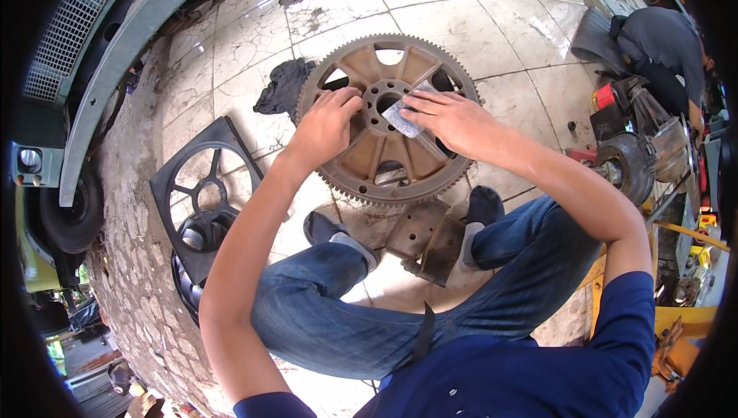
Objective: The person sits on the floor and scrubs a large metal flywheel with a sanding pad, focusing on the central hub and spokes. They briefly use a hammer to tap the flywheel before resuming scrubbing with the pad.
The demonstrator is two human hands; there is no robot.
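Note:
A large rusty-brown flywheel with a toothed rim and bolt holes round its hub lies in front of me, raised above the floor. My left hand grips its web just left of the hub, fingers curled and their tips partly hidden. Beneath the fingers of my right hand is a grey speckled sheet of what looks like sandpaper, held against the hub's right side. The sheet partly covers the centre hole. Between my feet, under the flywheel's near edge, sits a brown metal block with holes.
A black fan shroud lies at the left, near a dark crumpled cloth. Another person bends over machine parts at the right. A vehicle's grey bumper juts in at the upper left.

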